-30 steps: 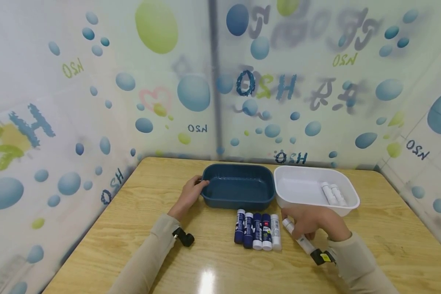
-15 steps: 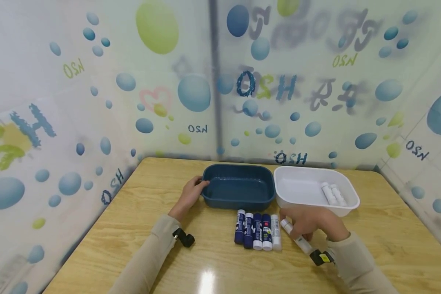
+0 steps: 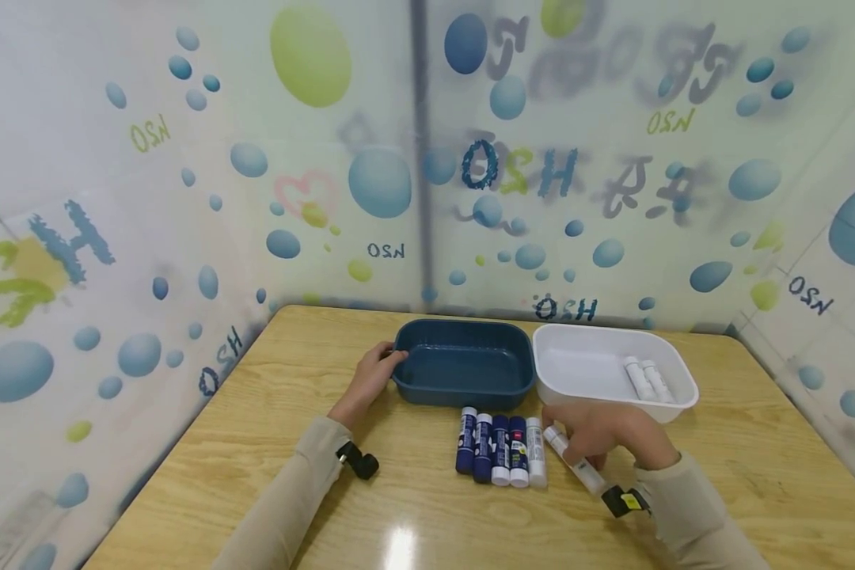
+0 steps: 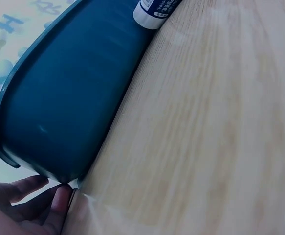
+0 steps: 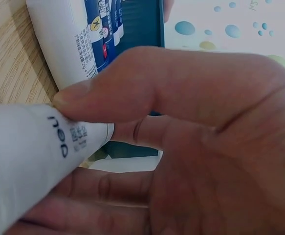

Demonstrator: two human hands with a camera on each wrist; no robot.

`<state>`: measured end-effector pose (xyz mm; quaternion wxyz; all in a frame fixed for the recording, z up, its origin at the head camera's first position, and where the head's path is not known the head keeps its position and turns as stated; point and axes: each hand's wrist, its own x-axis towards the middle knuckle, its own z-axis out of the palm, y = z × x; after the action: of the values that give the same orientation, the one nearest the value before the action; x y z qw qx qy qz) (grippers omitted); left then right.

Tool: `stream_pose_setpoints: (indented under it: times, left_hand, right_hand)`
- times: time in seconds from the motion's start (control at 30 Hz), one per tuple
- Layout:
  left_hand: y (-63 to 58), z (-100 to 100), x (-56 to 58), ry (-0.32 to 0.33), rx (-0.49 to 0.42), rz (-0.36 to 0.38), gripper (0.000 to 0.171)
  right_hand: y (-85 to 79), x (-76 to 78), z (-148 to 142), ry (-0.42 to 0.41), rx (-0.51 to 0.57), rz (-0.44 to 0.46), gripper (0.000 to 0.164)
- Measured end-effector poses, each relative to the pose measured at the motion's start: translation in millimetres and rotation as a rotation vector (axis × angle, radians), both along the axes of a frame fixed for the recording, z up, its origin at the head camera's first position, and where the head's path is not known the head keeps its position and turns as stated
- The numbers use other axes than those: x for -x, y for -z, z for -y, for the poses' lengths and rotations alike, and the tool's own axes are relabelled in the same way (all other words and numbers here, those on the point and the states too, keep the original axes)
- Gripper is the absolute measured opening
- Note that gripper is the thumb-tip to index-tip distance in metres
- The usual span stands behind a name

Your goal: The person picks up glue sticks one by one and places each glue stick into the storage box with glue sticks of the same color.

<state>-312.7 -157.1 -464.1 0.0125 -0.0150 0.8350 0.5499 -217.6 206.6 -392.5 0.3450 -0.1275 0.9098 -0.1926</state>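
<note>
Held stick (image 5: pixel 27 156) has shifted slightly toward the five-stick row (image 3: pixel 501 451) since a second ago. Right hand (image 3: pixel 613 427) pinches it before the white bin (image 3: pixel 580 368); left hand (image 3: pixel 369 376) grips one end of the blue bin (image 3: pixel 463 396). Stick lettering turned, brand unconfirmed. Wall (image 3: pixel 370 289) reads "H2O", mirrored.

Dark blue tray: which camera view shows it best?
The head view: it shows the dark blue tray almost whole, inside and rim, with the left hand at one end. The left wrist view shows a close stretch of outer wall, running out of frame; the right wrist view, only parts, behind glue sticks and right hand.
</note>
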Motion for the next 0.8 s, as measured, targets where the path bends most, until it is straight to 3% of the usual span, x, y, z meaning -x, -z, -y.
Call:
stream_pose_setpoints:
  times: [0.4,0.8]
  left_hand:
    - [-0.7,-1.8,3.8,0.003,0.004,0.003,0.054]
    - [-0.2,-0.3,-0.5,0.015,-0.012,0.015,0.058]
  right_hand:
    - [-2.0,0.6,-4.5,0.019,0.025,-0.047,0.044]
    - [-1.2,1.5,-6.4,-0.003,0.030,-0.019,0.042]
